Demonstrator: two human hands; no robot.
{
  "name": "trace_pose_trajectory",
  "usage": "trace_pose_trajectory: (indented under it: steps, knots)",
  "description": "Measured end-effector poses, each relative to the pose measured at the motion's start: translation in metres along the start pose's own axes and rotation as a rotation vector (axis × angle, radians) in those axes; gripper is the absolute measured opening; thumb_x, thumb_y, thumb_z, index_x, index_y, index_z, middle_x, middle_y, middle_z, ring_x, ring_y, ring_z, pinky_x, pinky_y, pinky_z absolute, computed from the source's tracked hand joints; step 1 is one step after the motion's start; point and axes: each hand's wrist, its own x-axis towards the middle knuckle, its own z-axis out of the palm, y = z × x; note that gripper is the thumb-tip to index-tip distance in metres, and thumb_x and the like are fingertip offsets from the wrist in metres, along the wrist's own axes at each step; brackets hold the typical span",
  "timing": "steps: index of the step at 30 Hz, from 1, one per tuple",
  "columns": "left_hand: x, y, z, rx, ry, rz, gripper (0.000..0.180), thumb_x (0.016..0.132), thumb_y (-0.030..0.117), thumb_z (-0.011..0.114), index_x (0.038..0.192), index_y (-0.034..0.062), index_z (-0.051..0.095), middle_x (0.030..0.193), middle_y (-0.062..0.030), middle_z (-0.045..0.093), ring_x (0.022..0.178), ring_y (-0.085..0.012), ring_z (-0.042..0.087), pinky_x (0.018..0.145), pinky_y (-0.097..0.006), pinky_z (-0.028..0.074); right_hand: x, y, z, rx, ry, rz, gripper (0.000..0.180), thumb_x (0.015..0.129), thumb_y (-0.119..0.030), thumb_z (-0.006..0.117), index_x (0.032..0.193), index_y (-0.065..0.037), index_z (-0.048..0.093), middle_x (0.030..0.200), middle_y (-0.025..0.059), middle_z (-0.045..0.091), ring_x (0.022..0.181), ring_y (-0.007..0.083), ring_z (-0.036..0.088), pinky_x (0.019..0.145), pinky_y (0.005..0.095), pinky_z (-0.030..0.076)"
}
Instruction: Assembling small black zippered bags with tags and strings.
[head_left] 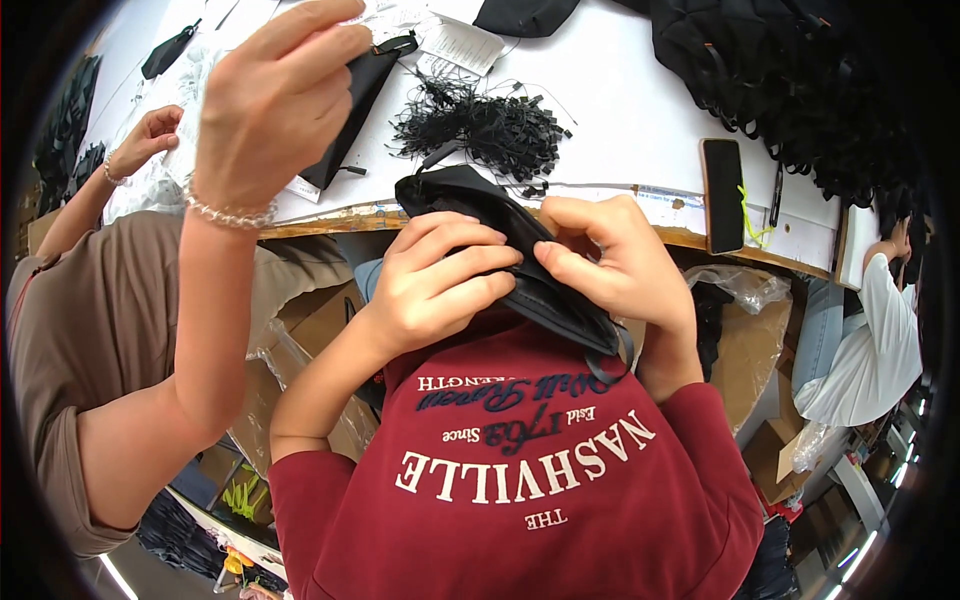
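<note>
A small black pouch [470, 188] with a strap loop at its lower right end is held up in front of my red shirt, at the table's near edge. Its long opening gapes, and dark lining shows inside. My left hand [440, 275] grips the pouch's near side, fingers laid over the rim of the opening. On the other side, my right hand [620, 260] pinches the far rim between thumb and curled fingers. Whether anything small sits in that pinch is hidden. Just beyond the pouch lies a heap of black string tags [480, 125] on the white table [610, 100].
At my left a co-worker's raised hand [280, 90] wears a beaded bracelet, close to another black pouch [355, 115]. To the right lie a phone [722, 195], a pen [776, 195] and a black fabric pile [770, 90]. Another person in white [860, 340] is farther right.
</note>
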Motion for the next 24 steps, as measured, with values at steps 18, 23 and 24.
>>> trace_pose_trajectory:
  steps: [18,23,24]
  knots:
    - [0.0013,0.0016,0.0004,-0.041,-0.088,-0.157,0.037,0.059,-0.002,0.067,0.096,0.0011,0.062,0.094,-0.0082,0.064,0.089,-0.0250,0.061,0.084,-0.038,0.046,0.0007,0.0050,0.0083,-0.016,0.041,0.043,0.014,0.080,-0.012,0.060,0.078,-0.001,0.053,0.051,0.0060,0.041,0.045,0.0122,0.037,0.045,0.0280,0.034]
    - [0.0000,-0.0009,0.0034,-0.009,-0.037,-0.117,0.034,0.059,-0.002,0.066,0.093,0.0014,0.063,0.091,-0.0077,0.064,0.090,-0.0251,0.061,0.085,-0.038,0.046,0.0010,0.0079,0.0085,0.000,0.042,0.040,0.014,0.079,-0.012,0.061,0.077,-0.001,0.053,0.051,0.0053,0.040,0.045,0.0109,0.037,0.045,0.0279,0.033]
    - [-0.0004,-0.0013,0.0038,-0.008,-0.037,-0.118,0.034,0.059,-0.002,0.066,0.093,0.0014,0.063,0.091,-0.0077,0.064,0.090,-0.0251,0.061,0.085,-0.038,0.046,0.0011,0.0082,0.0084,0.003,0.040,0.036,0.014,0.080,-0.012,0.061,0.077,-0.001,0.053,0.051,0.0051,0.040,0.046,0.0106,0.037,0.046,0.0279,0.033]
